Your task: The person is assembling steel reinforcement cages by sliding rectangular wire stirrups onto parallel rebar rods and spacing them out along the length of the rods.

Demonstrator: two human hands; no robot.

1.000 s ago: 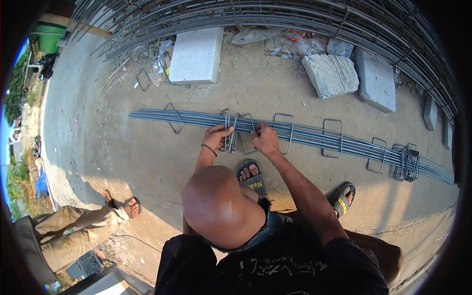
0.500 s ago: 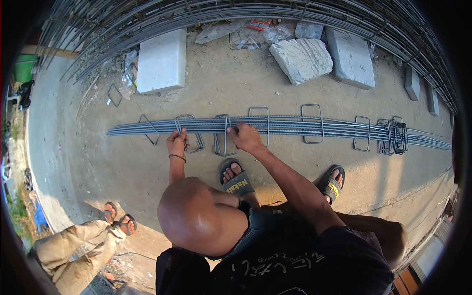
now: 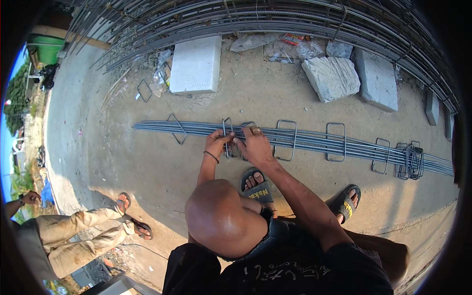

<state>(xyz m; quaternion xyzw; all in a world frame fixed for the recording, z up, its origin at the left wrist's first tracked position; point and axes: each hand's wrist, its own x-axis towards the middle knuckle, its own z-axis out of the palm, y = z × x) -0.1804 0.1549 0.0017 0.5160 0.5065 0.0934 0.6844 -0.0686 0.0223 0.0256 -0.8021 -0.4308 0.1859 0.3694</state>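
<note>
A long bundle of steel rebar point(image 3: 314, 141) lies across the ground, with several rectangular steel stirrups looped around it. My left hand point(image 3: 215, 143) is closed on one stirrup point(image 3: 224, 129), its fingertips pinching the wire beside the bars. Close by on the right, my right hand point(image 3: 256, 147) has curled fingers over the bundle, partly covering another stirrup point(image 3: 248, 124); what its fingertips hold is hidden. Farther right stand more separate stirrups point(image 3: 295, 140), and a cluster of stirrups point(image 3: 409, 161) sits near the right end. One tilted stirrup point(image 3: 171, 129) hangs round the left end.
Beyond the bundle lie a pale block point(image 3: 195, 64), a rough stone chunk point(image 3: 330, 78) and another block point(image 3: 376, 78). A large rebar stack point(image 3: 236, 19) spans the far side. A loose stirrup point(image 3: 144, 91) rests on the ground. At lower left is another person's trousered legs point(image 3: 88, 241).
The view has shifted, so the scene sits farther right. My hands have come closer together, and the stirrup at my left hand now stands nearly edge-on near my right fingers.
</note>
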